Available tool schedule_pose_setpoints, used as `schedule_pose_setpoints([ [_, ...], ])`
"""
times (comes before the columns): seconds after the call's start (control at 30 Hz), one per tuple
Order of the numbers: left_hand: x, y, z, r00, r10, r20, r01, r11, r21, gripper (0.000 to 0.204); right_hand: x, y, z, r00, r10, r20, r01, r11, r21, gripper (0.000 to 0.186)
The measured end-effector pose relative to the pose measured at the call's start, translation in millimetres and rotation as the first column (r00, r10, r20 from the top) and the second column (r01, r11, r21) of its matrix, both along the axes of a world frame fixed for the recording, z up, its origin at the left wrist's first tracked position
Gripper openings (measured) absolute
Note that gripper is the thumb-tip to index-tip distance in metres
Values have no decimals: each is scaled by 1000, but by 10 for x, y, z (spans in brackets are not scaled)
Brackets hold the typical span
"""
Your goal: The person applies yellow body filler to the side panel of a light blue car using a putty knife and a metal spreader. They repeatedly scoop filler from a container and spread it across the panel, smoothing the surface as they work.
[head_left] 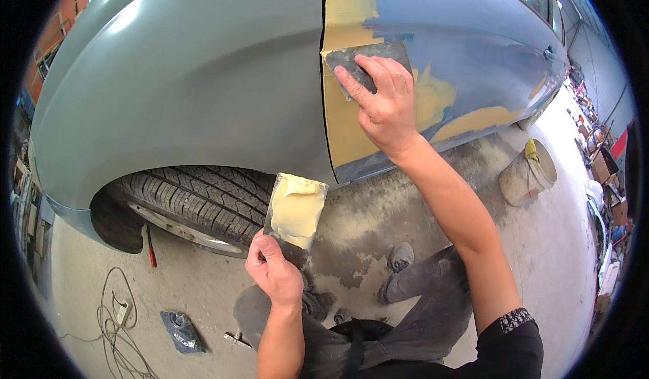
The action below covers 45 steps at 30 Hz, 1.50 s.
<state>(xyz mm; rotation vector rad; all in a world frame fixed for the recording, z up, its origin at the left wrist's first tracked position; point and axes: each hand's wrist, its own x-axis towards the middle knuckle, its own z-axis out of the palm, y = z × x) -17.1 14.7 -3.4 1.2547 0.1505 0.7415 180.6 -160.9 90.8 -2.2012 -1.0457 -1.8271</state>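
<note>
My right hand point(385, 105) grips a dark grey, smeared putty spreader point(395, 51) and holds its flat face against the car door point(466, 34), close to the door's front edge. Pale yellow body filler point(345, 129) coats a strip along that edge and patches lower on the blue-grey door. In front of the wheel, my left hand point(274, 267) pinches the lower end of a flat putty board point(323, 206). A thick layer of yellow filler point(297, 206) lies on its upper face. To the left of the door gap is the grey-green front fender point(203, 75).
Below the fender sits the tyre point(203, 196). A bucket with a yellow cloth point(524, 179) stands at right. On the concrete floor lie a coiled cable point(111, 318), a dark plastic bag point(182, 332) and a red-handled tool point(151, 250). Clutter point(608, 210) lines the right wall.
</note>
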Motion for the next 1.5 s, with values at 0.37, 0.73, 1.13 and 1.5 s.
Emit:
schedule_pose_setpoints([
  [0.37, 13, 0, -17, 1000, -16, 19, 16, 1000, -8, 52, -10, -96, -486, 999, -16, -32, 15, 999, -28, 61],
  [0.73, 17, -9, -32, 1000, 17, 1, -17, 999, 37, 52, -71, -112, -943, 994, -33, -103, 32, 999, -13, 60],
  [1.13, 10, -14, -31, 1000, 24, -5, -23, 999, 48, 51, -90, -179, -1526, 982, -69, -174, 63, 997, -38, 53],
  [1.5, 34, -37, -64, 999, 32, -35, -30, 998, 57, 53, -7, -301, -2176, 975, -95, -202, 87, 995, -47, 54],
])
